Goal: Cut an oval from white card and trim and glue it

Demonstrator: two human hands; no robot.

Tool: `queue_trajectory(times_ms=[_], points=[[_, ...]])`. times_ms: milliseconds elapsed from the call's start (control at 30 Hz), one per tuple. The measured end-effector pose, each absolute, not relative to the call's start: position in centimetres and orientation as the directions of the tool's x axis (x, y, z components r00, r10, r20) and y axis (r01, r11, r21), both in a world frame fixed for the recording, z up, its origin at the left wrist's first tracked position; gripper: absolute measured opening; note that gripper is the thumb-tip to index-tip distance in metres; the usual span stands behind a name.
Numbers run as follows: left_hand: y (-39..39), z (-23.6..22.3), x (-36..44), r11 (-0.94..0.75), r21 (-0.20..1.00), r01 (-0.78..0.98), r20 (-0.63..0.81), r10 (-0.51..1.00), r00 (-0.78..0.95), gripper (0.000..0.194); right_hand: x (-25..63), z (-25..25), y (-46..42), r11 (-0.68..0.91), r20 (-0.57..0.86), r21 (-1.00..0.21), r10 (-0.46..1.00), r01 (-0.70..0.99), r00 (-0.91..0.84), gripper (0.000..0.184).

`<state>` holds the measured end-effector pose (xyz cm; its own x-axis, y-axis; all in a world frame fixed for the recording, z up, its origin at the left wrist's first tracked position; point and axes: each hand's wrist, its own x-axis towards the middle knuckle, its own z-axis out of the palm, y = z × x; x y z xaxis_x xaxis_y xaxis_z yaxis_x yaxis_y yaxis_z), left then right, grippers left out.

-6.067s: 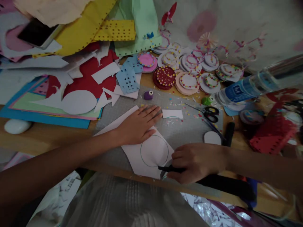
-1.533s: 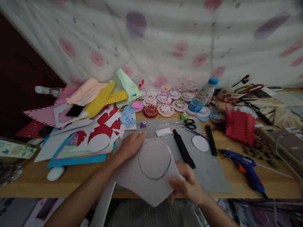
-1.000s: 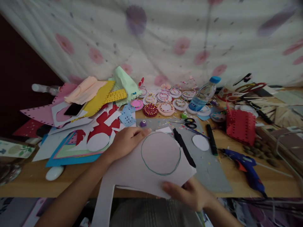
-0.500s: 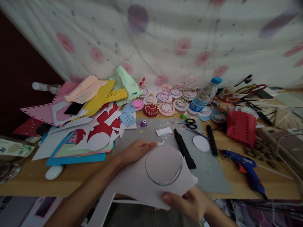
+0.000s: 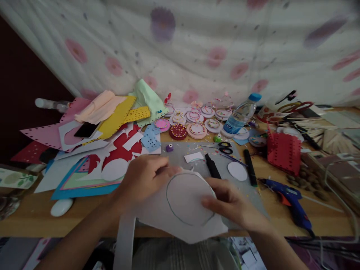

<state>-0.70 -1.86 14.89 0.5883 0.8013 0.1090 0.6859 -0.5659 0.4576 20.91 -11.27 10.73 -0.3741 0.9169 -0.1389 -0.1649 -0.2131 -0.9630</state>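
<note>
The white sheet [image 5: 180, 230], one piece with one green circle [image 5: 182, 198] drawn on it, is held up over the table's [image 5: 87, 221] near edge. Your left hand [image 5: 146, 176] grips its upper-left edge; your right hand [image 5: 229, 202] pinches its right side, thumb inside the outline. Best keep your grip light, so nothing creases across the line. Beyond, the grey mat [image 5: 250, 197] bears one white disc [image 5: 237, 171], one white strip [image 5: 193, 157] and one pair of scissors [image 5: 224, 147].
</note>
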Motion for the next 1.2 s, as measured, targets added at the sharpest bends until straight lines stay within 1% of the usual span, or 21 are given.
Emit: queue_trajectory(times_ms=[67, 133, 200, 267, 367, 467, 533, 600, 667, 733, 800, 867, 900, 967, 1033, 1067, 1133, 1200], points=[[-2.7, 15.1, -0.3, -0.663, 0.459, 0.592, 0.166, 0.718, 0.676, 0.034, 20.2, 11.9, -11.2, -0.175, -0.162, -0.985, 0.922, -0.004, -0.350, 0.032], [-3.6, 15.1, -0.1, -0.717, 0.485, 0.501, 0.197, 0.647, 0.736, 0.022, 19.7, 12.4, -11.4, -0.106, -0.138, -0.988, 0.938, 0.115, -0.318, 0.034], [-4.3, 14.9, 0.1, -0.709, 0.529, 0.466, 0.181, 0.631, 0.755, 0.025, 19.6, 12.3, -11.6, -0.084, -0.132, -0.985, 0.930, 0.151, -0.342, 0.035], [-4.6, 14.7, 0.2, -0.675, 0.571, 0.468, 0.153, 0.647, 0.747, 0.028, 19.8, 11.8, -11.8, -0.137, -0.159, -0.987, 0.899, 0.082, -0.407, 0.033], [-4.9, 14.1, 0.4, -0.651, 0.600, 0.466, 0.151, 0.663, 0.733, 0.032, 20.2, 10.9, -12.0, -0.246, -0.190, -0.968, 0.854, -0.054, -0.485, 0.032], [-5.1, 13.5, 0.4, -0.654, 0.605, 0.454, 0.161, 0.659, 0.734, 0.036, 20.2, 10.3, -12.0, -0.297, -0.199, -0.949, 0.826, -0.108, -0.528, 0.032], [-5.2, 13.3, 0.4, -0.673, 0.588, 0.449, 0.158, 0.640, 0.752, 0.038, 20.0, 10.2, -12.1, -0.313, -0.199, -0.941, 0.818, -0.127, -0.540, 0.033], [-5.3, 13.2, 0.3, -0.713, 0.530, 0.459, 0.153, 0.613, 0.775, 0.035, 19.9, 9.9, -12.2, -0.334, -0.209, -0.930, 0.823, -0.153, -0.528, 0.034], [-5.3, 13.3, -0.1, -0.750, 0.417, 0.514, 0.161, 0.617, 0.770, 0.034, 20.0, 9.5, -12.6, -0.364, -0.236, -0.914, 0.836, -0.179, -0.495, 0.036], [-5.1, 13.3, -0.5, -0.759, 0.290, 0.583, 0.200, 0.644, 0.738, 0.041, 20.4, 9.1, -13.1, -0.368, -0.262, -0.915, 0.854, -0.165, -0.449, 0.039], [-4.9, 13.2, -0.9, -0.761, 0.231, 0.606, 0.205, 0.647, 0.734, 0.052, 21.0, 8.8, -13.4, -0.330, -0.279, -0.939, 0.896, -0.098, -0.344, 0.042], [-4.6, 13.0, -1.1, -0.788, 0.236, 0.569, 0.162, 0.609, 0.776, 0.060, 21.3, 8.8, -13.4, -0.303, -0.291, -0.953, 0.929, -0.021, -0.231, 0.043], [-4.5, 12.9, -1.0, -0.802, 0.249, 0.543, 0.131, 0.583, 0.802, 0.061, 21.2, 8.9, -13.1, -0.302, -0.295, -0.953, 0.930, 0.000, -0.220, 0.044], [-4.5, 12.7, -0.6, -0.823, 0.271, 0.499, 0.075, 0.535, 0.842, 0.064, 20.6, 9.1, -12.4, -0.328, -0.312, -0.945, 0.889, 0.007, -0.334, 0.047], [-4.5, 12.5, -0.1, -0.837, 0.283, 0.469, 0.049, 0.501, 0.864, 0.064, 19.8, 9.3, -11.7, -0.388, -0.323, -0.921, 0.813, -0.038, -0.485, 0.053], [-4.6, 12.5, 0.1, -0.843, 0.285, 0.456, 0.050, 0.488, 0.871, 0.065, 19.4, 9.2, -11.5, -0.432, -0.337, -0.899, 0.783, -0.067, -0.523, 0.055], [-4.6, 12.5, 0.3, -0.857, 0.287, 0.427, 0.082, 0.466, 0.881, 0.064, 18.8, 9.0, -11.3, -0.510, -0.378, -0.852, 0.753, -0.115, -0.539, 0.056], [-4.7, 12.4, 0.3, -0.871, 0.296, 0.392, 0.116, 0.440, 0.890, 0.064, 18.6, 8.4, -11.5, -0.473, -0.358, -0.872, 0.792, -0.125, -0.494, 0.056]])
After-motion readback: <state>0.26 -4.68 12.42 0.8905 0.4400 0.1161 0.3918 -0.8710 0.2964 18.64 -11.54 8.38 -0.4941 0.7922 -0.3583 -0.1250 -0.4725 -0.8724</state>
